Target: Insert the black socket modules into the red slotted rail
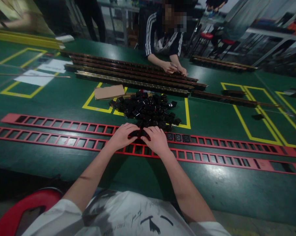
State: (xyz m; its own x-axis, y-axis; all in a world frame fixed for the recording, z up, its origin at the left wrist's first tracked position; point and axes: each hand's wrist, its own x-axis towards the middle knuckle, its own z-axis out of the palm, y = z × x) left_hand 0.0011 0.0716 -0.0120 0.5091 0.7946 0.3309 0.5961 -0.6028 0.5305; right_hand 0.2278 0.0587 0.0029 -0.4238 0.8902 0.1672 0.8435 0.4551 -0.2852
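Observation:
Two long red frames (207, 158) with rows of rectangular openings lie side by side across the green table. Over the farther red frame (64, 124), my left hand (123, 136) is closed on a black socket (134, 133), thumb toward me and fingers on the far side. My right hand (157, 139) grips another black socket (143, 133) right beside it; both sockets are partly covered by my fingers. To the right of my right hand, several black sockets (178, 137) sit in the frame's openings. A heap of loose black sockets (148, 106) lies just beyond my hands.
A cardboard piece (109, 92) lies left of the heap. Long dark metal strips (133, 80) are stacked behind it. Across the table, a person's hands (174, 68) work at these strips. White papers (35, 77) lie at left; a red stool (32, 209) stands near my left side.

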